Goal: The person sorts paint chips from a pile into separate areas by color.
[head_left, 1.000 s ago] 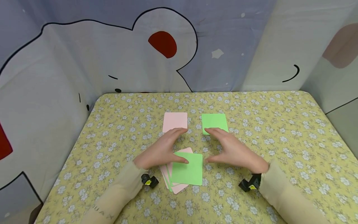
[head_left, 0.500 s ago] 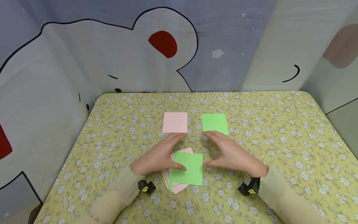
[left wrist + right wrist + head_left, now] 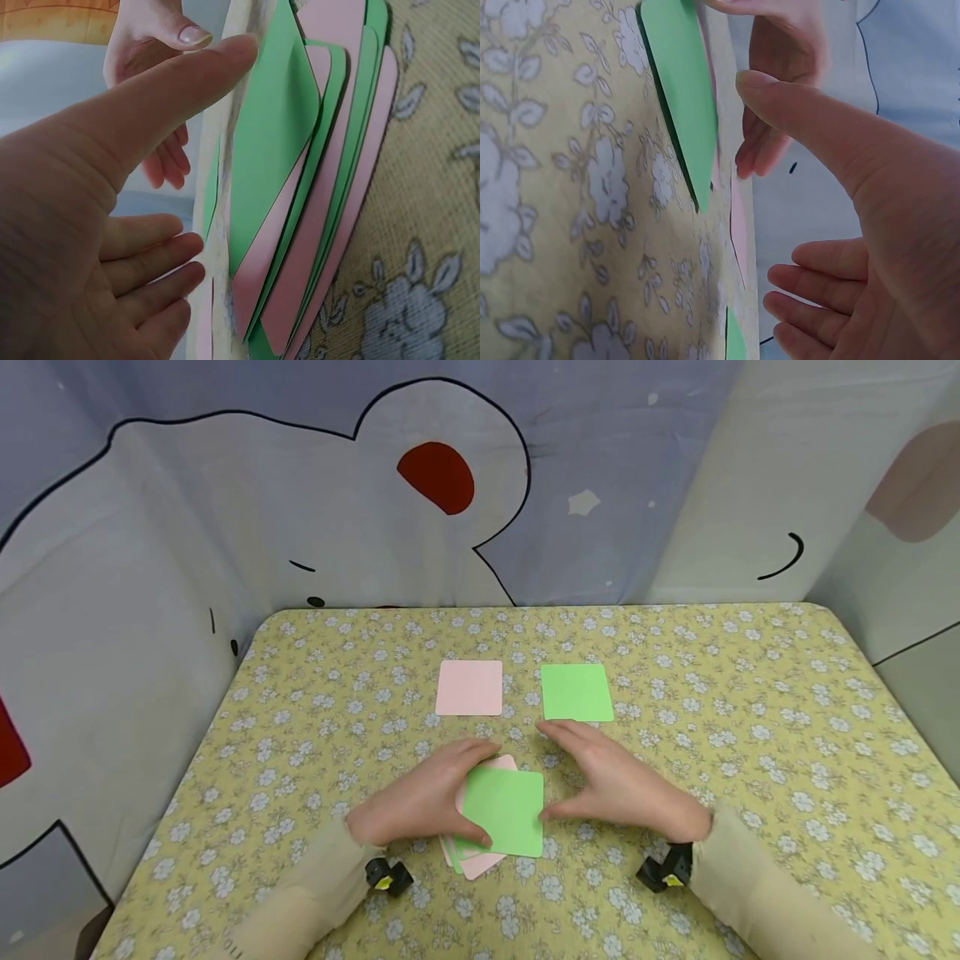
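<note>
A loose pile of square pink and green cards lies on the table, with a green card [image 3: 506, 814] on top and pink corners [image 3: 483, 864] sticking out beneath. My left hand [image 3: 427, 797] hovers over the pile's left side, its thumb overlapping the green card and its fingers relaxed. On the other side, my right hand [image 3: 615, 777] is just off the pile's right edge, thumb tip near the green card. Both palms face each other and hold nothing. In the left wrist view the stacked cards [image 3: 274, 150] show fanned layers of green and pink.
Behind the hands lie a single pink card [image 3: 469, 687] on the left and a single green card [image 3: 576, 689] on the right. A yellow flowered cloth [image 3: 750, 710] covers the table. A printed curtain [image 3: 600, 468] hangs at its back and sides.
Both hands have drawn back slightly toward the person and lower around the pile, leaving the far pink and green cards uncovered. The cards have not moved.
</note>
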The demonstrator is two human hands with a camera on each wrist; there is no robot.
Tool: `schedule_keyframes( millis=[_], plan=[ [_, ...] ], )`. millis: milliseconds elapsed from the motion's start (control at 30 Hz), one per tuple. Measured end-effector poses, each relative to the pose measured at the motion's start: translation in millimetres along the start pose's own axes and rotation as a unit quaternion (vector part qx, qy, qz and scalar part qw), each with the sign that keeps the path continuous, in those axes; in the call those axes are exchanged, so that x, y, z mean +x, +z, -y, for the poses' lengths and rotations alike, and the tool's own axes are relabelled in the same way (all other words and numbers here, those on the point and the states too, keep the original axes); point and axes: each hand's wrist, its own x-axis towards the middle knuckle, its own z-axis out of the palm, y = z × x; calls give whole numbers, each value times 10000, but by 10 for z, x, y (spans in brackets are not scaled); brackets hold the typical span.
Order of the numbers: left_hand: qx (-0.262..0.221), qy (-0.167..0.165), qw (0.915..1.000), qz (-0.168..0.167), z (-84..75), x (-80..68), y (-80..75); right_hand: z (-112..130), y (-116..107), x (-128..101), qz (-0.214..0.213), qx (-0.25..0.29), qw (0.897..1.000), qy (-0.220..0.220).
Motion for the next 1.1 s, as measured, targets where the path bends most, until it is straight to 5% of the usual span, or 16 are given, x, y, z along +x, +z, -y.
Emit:
schedule_keyframes(
  millis=[533,1100],
  plan=[
    [384,94,9991,153,-9,-16,4,123,152,-31,278,41,9989,-377],
    [251,86,9996,127,30,-28,23,149,312,-127,431,120,9986,-265]
  ],
)
